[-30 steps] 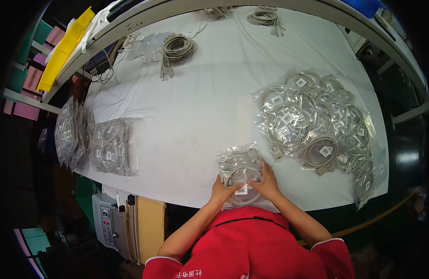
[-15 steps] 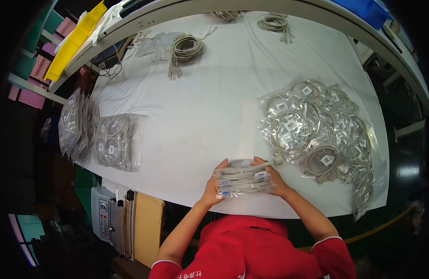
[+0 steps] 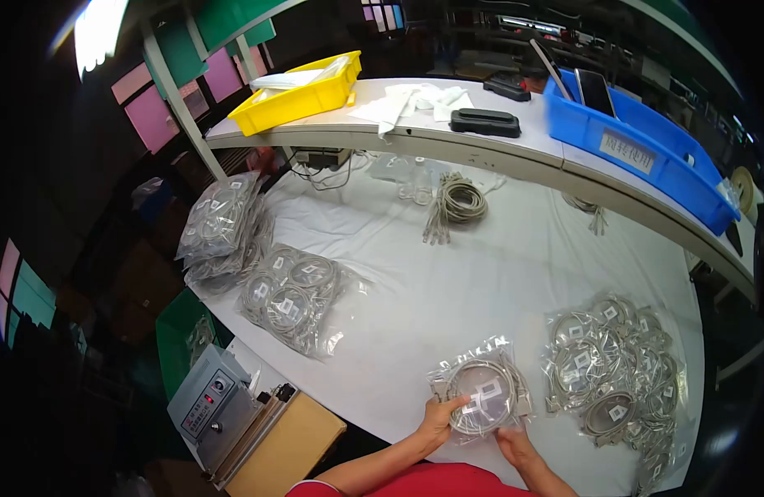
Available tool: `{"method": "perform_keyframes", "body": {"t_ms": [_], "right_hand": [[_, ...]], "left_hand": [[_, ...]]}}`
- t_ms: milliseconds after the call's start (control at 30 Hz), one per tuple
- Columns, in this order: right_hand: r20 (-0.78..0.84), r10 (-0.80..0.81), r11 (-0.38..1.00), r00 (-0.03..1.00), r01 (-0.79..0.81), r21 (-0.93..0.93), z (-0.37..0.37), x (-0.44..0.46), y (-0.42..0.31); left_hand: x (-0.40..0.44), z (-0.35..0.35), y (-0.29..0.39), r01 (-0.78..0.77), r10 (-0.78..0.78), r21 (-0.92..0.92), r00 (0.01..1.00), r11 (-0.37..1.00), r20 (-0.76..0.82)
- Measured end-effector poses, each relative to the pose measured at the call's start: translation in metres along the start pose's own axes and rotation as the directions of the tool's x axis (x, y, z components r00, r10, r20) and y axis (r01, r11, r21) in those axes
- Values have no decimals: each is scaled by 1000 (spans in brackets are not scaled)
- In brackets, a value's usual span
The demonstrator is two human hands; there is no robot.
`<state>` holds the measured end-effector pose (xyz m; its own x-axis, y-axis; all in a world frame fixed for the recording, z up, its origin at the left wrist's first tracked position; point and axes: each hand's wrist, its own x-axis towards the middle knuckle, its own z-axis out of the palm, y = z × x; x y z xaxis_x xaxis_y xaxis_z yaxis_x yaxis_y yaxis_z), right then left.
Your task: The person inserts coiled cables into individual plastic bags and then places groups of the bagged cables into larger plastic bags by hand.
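Observation:
Near the table's front edge, my left hand (image 3: 438,420) grips the left side of a clear bag with a coiled grey cable (image 3: 484,389), its thumb on top near the white label. At the bag's lower right, my right hand (image 3: 515,445) has its fingers closed on the edge, partly under the plastic. Right of it lies a heap of bagged cables (image 3: 602,360). On the left are a bag of several coils (image 3: 289,298) and a stack of bagged cables (image 3: 220,219).
A grey sealing machine (image 3: 212,402) with a tan board (image 3: 287,447) stands at the lower left. Loose cable bundles (image 3: 458,205) lie at the back. Above runs a shelf (image 3: 481,153) with a yellow tray (image 3: 299,103) and a blue bin (image 3: 639,153).
The view has swung up and left, showing the shelf. The bagged cables in my hands, seen edge-on half a second ago, now show their flat, labelled face. My right hand has moved to the lower edge.

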<state>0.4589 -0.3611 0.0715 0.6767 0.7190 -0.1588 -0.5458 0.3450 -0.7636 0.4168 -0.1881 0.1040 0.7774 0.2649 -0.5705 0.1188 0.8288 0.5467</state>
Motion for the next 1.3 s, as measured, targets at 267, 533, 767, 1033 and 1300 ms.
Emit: {"method": "perform_keyframes", "body": {"t_ms": [267, 533, 767, 1033, 1300], "right_hand": [[-692, -191, 981, 697, 160, -109, 57, 59, -22], [-909, -30, 999, 416, 41, -15, -43, 5, 31], [-927, 12, 997, 374, 72, 42, -25, 5, 35], [-864, 5, 986, 503, 139, 87, -24, 2, 37], [-863, 59, 987, 501, 101, 125, -38, -2, 48]], "left_hand": [[8, -27, 84, -151, -342, 882, 882, 446, 324], [46, 87, 448, -825, 750, 435, 22, -360, 662], [139, 150, 638, -266, 697, 741, 254, -617, 671], [200, 178, 675, -49, 533, 685, 590, -727, 606], [200, 180, 684, 191, 509, 474, 413, -859, 756]]}}
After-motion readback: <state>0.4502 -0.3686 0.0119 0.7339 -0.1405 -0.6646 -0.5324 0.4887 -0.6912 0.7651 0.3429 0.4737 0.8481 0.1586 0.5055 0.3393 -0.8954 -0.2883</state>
